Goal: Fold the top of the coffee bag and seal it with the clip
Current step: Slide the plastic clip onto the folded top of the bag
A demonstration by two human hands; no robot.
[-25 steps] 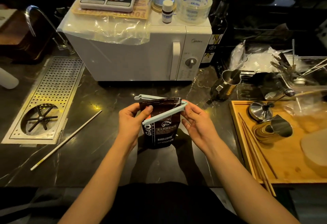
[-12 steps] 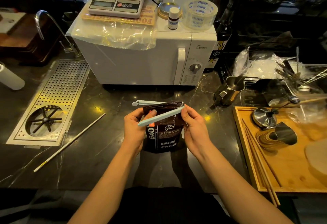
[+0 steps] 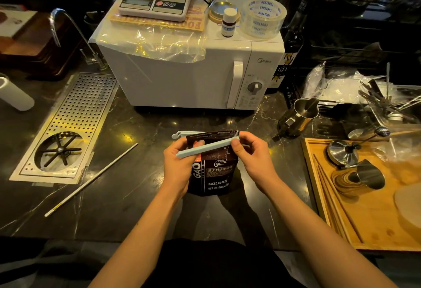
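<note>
Coffee bag (image 3: 211, 173) upright on worktop (image 3: 136, 196) | open clip (image 3: 206, 147) straddles folded top, long axis left-right | right hand (image 3: 252, 155) pinches hinge end | left hand (image 3: 180, 164) closed around free end, steadying bag

coffee bag (image 3: 213, 173): BAKED.COFFEE | microwave (image 3: 182, 78): Midea | tape roll (image 3: 263, 19): TOGETHER
</note>
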